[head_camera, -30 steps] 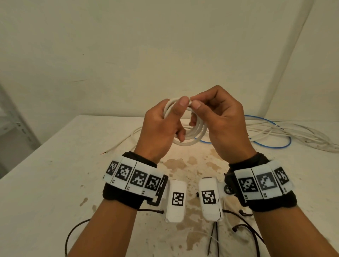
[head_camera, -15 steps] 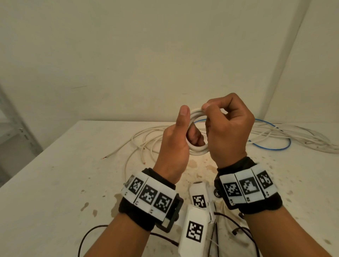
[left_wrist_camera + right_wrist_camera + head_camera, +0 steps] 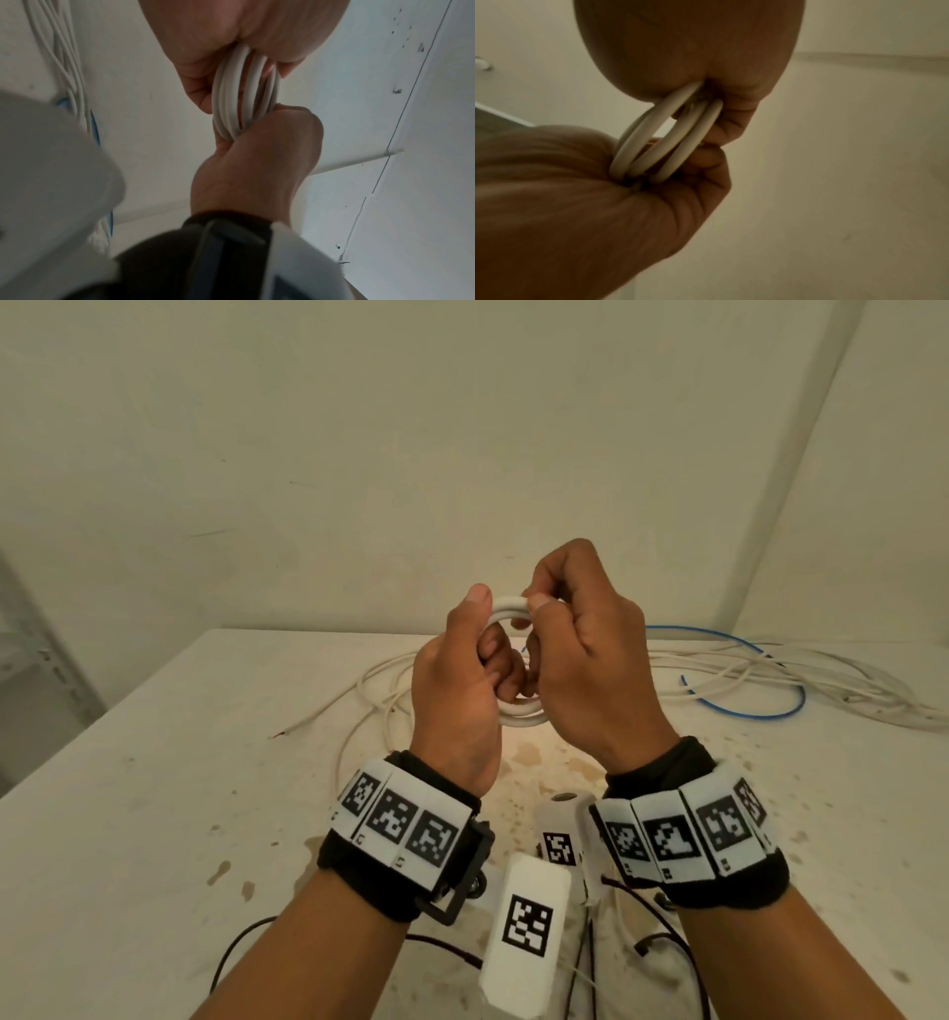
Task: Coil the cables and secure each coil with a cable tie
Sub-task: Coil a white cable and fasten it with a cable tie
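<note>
Coil: my left hand [image 3: 457, 680] clenches the white cable coil [image 3: 521, 717] above the table [image 3: 154, 814], keeping turns stacked | my right hand [image 3: 590, 660] pinches its top, ready for tying | loose cables [image 3: 770, 670] behind.

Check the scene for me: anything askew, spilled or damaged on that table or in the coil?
The white coil sits tidily gripped between the left hand and right hand. The table carries brown stains below the hands. A loose white cable ends in a bare tip, and more white cables tangle with a blue cable.
</note>
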